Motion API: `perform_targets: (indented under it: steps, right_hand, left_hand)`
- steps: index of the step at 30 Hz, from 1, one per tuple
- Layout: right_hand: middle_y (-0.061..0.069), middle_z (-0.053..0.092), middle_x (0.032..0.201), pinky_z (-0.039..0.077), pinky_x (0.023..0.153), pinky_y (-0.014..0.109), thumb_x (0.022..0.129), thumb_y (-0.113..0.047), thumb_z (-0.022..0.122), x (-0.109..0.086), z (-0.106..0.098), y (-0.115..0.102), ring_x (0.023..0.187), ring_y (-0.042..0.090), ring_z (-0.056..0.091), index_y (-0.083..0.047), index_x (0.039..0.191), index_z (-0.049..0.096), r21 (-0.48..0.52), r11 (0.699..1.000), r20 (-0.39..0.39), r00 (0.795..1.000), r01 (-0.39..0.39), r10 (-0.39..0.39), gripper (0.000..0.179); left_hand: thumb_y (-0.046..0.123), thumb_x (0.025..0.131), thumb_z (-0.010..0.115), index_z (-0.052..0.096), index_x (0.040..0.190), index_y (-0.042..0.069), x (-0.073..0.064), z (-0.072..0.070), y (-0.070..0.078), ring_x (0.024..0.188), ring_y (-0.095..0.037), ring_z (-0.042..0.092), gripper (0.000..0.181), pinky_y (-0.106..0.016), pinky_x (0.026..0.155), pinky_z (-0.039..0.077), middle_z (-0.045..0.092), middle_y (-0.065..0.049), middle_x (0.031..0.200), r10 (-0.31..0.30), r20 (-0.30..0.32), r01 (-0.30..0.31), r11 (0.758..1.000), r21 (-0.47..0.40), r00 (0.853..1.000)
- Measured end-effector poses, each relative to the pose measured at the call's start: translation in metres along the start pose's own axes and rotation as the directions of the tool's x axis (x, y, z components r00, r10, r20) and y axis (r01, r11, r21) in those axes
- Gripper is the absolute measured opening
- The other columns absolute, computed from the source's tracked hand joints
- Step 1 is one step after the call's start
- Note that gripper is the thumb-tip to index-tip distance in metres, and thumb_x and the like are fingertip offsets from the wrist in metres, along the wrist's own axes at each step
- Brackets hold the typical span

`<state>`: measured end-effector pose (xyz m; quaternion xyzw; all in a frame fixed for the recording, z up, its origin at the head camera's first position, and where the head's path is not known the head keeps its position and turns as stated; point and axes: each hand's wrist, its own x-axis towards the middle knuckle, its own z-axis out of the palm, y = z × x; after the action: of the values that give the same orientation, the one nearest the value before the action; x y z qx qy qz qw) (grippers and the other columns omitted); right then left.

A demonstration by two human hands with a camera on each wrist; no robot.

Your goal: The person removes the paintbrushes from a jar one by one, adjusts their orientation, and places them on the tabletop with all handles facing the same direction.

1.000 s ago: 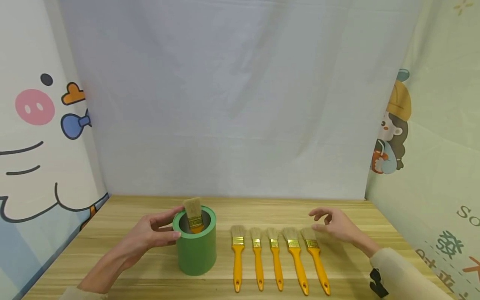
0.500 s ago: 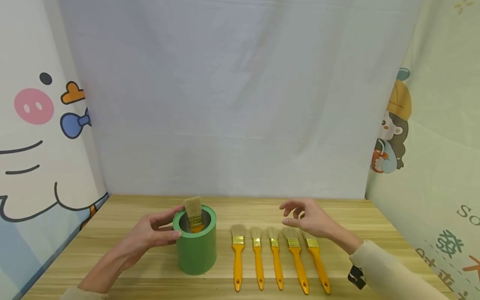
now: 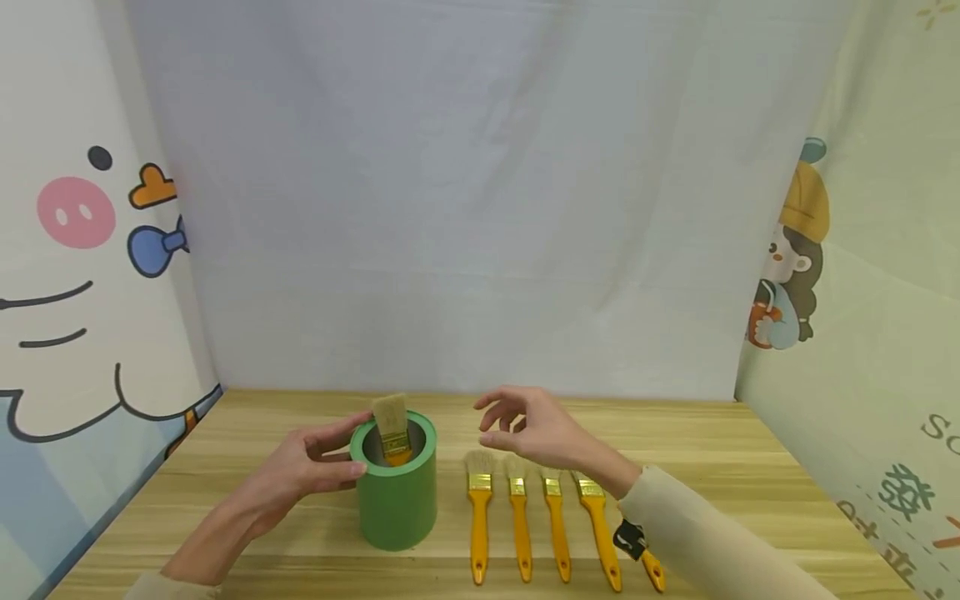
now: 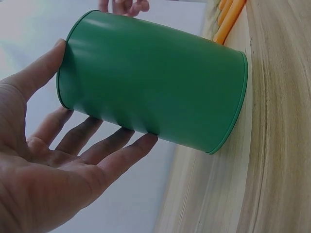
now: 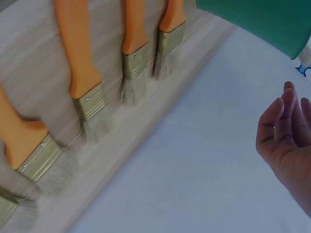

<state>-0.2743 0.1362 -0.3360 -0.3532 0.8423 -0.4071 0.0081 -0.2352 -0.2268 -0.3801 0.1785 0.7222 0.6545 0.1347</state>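
A green can (image 3: 397, 512) stands upright at the left of the wooden table. My left hand (image 3: 303, 467) holds it near the top, thumb on one side and fingers spread along the other, as the left wrist view shows. One paintbrush (image 3: 391, 421) stands in the can, bristles up, its lower handle hidden inside. My right hand (image 3: 528, 425) hovers past the bristle ends of the leftmost brush (image 3: 479, 517), just right of the can, with loosely bent fingers and nothing in them.
Several yellow-handled paintbrushes (image 3: 557, 525) lie in a row on the table (image 3: 300, 550), bristles away from me. The right forearm covers part of the rightmost brush (image 3: 655, 573). A white cloth (image 3: 480, 208) hangs behind, with printed sheets (image 3: 877, 333) on both sides.
My right hand has moved left above the row of brushes, from the rightmost one towards the can. The left hand and the can have stayed in place.
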Motion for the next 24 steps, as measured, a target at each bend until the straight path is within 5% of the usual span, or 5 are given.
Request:
perform_targets:
  steps: [24]
  right_hand:
    - [0.003,0.076,0.110,0.055,0.076,0.029,0.095,-0.011,0.080,0.064,0.051,-0.028,0.088,0.012,0.062,-0.010,0.135,0.066,-0.013,0.998,-0.024,0.998,0.062,-0.062,0.042]
  left_hand:
    - [0.015,0.100,0.074,0.035,0.165,0.005,-0.001,-0.001,-0.002,0.144,-0.052,0.039,0.077,-0.050,0.101,0.055,0.028,-0.023,0.168,0.010,0.002,-0.010,1.000,0.004,1.000]
